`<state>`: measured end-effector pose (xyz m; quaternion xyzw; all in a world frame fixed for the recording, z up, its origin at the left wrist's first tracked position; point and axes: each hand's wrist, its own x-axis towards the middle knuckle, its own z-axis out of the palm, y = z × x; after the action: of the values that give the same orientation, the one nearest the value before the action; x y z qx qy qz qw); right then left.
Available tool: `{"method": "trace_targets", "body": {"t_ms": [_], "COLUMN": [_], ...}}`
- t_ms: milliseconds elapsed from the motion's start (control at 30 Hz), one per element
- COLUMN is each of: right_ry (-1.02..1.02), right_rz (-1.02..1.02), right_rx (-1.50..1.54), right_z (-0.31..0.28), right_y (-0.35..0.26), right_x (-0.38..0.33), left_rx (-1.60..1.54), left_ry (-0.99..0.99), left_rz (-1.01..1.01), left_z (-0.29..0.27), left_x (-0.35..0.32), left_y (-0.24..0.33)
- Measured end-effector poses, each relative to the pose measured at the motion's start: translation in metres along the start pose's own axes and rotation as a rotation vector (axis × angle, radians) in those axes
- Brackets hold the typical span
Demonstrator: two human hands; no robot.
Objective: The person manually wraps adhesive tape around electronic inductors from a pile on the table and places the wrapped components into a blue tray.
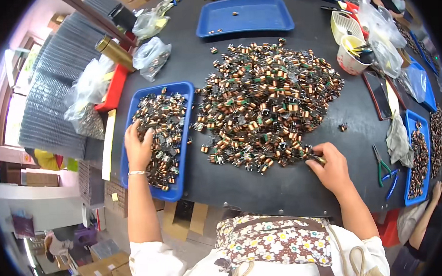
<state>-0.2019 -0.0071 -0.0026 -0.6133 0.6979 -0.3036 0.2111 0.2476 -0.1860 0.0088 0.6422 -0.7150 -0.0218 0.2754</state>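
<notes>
My left hand [139,150] rests over the left rim of a blue tray [190,97] filled with small copper-wound coils [165,113]. Its thumb and fingers are apart, reaching onto the coils, with nothing visibly gripped. At the near right edge of a big heap of the same coils [269,95], my right hand [331,168] is closed in a pinch. A single copper coil [320,159] shows between its thumb and fingers. Dark ends and bits of green show among the heaped coils.
Beyond the heap lies a blue tray [245,29] with a few coils. Cups [351,56], a phone [376,94], a grey cloth [399,141] and green-handled pliers [381,167] are at right. A red bin [114,88] and bags stand left. Another person's hands [439,192] are far right.
</notes>
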Motion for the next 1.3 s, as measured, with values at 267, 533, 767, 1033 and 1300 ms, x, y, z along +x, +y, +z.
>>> {"method": "trace_targets", "body": {"t_ms": [267,533,767,1033,1300], "right_ry": [-0.036,-0.115,-0.281,-0.313,0.400], "right_rz": [0.117,0.077,0.309,0.015,0.024], "right_rx": [0.143,0.478,0.610,0.452,0.081], "right_z": [-0.010,-0.021,-0.024,-0.030,-0.061], "right_y": [0.009,0.007,-0.011,-0.008,0.102], "right_x": [-0.010,-0.015,-0.017,-0.014,0.133], "left_rx": [0.088,0.244,-0.376,-0.751,-1.298], "left_ry": [-0.188,-0.008,-0.415,-0.544,-1.074], "left_rz": [0.033,0.100,0.455,0.455,-0.478], "left_z": [-0.019,-0.034,0.012,0.065,0.054], "left_x": [-0.009,-0.027,-0.110,-0.136,-0.153], "left_y": [-0.004,0.032,0.207,0.274,0.260]}}
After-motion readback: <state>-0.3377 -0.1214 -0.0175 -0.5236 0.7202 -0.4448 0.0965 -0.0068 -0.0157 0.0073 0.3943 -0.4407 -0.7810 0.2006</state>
